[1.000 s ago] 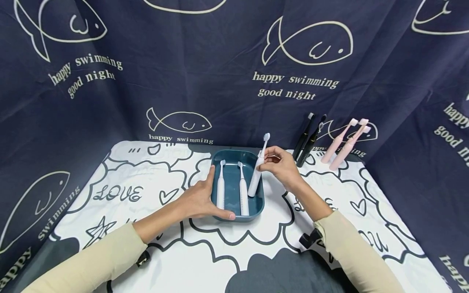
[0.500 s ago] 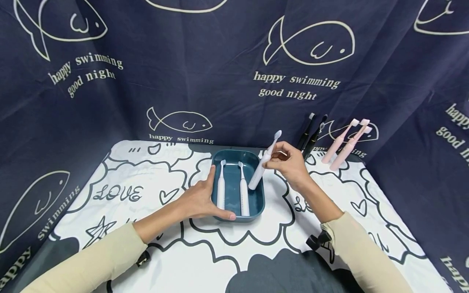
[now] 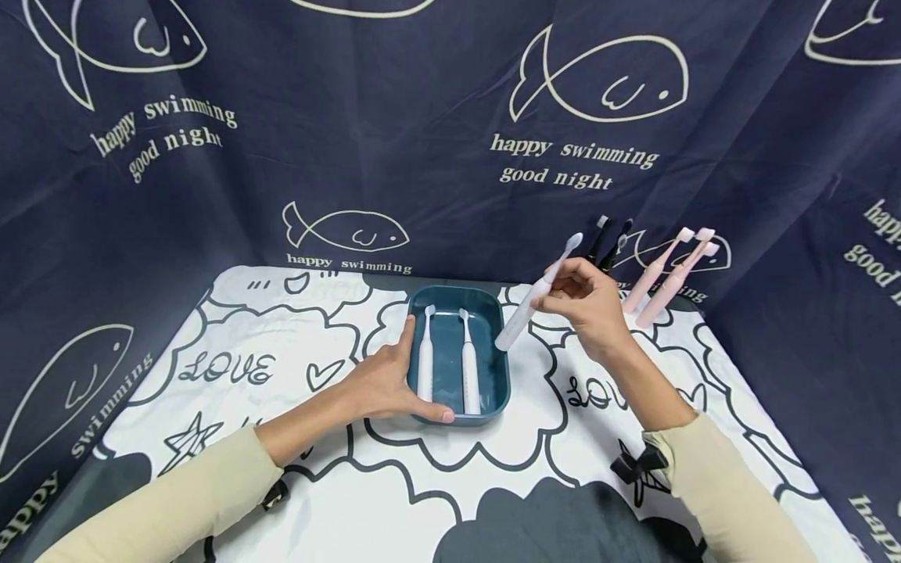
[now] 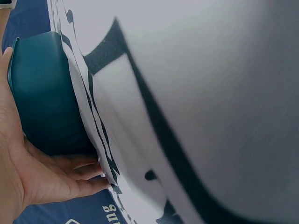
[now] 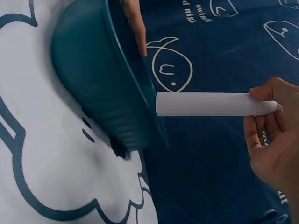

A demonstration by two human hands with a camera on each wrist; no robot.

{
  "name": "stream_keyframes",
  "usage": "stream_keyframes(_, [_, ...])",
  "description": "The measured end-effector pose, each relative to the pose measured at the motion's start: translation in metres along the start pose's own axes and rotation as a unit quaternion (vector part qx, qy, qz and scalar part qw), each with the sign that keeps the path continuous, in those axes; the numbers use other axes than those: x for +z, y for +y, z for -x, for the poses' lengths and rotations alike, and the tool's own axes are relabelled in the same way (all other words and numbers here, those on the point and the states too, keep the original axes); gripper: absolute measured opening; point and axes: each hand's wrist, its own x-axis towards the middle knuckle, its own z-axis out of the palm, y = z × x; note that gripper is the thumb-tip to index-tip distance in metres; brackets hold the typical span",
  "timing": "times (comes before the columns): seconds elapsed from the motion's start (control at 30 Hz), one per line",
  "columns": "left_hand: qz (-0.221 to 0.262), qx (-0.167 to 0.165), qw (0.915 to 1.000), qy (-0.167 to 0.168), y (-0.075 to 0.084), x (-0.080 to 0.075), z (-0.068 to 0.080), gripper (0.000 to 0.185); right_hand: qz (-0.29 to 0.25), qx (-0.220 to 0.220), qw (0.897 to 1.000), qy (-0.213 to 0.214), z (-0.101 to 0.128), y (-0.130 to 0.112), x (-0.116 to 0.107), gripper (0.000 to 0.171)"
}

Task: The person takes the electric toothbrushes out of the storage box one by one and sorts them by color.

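Note:
My right hand (image 3: 591, 309) pinches a white electric toothbrush (image 3: 524, 313) near the top of its handle. The brush tilts, head up and right, with its base by the right rim of a dark teal tray (image 3: 446, 371). In the right wrist view, the toothbrush handle (image 5: 201, 104) points toward the tray wall (image 5: 88, 65). Inside the tray lie a left white toothbrush (image 3: 425, 360) and another white toothbrush (image 3: 469, 371), heads toward the back. My left hand (image 3: 387, 381) rests spread against the tray's near-left corner, thumb along the front rim. The left wrist view shows its fingers (image 4: 70, 175) beside the wall.
Black toothbrushes (image 3: 612, 250) stand upright behind my right hand, partly hidden by it. Several pink toothbrushes (image 3: 665, 281) stand at the back right of the table. A navy fish-print curtain (image 3: 450, 141) hangs behind the white patterned cloth (image 3: 296, 446).
My right hand has lifted the white toothbrush out over the tray's right rim, moving right and tilting it further. My left hand and the tray have stayed in place.

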Motion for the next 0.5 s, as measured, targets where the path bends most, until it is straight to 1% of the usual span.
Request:
stream_keyframes(0.2, [0.003, 0.000, 1.0000, -0.002, 0.001, -0.001, 0.000, 0.173, -0.013, -0.005, 1.000, 0.013, 0.002, -0.008, -0.011, 0.054])
stream_keyframes(0.5, [0.004, 0.001, 1.0000, -0.002, 0.001, 0.000, 0.000, 0.174, -0.022, -0.011, 0.999, 0.047, 0.008, -0.011, -0.030, 0.055])
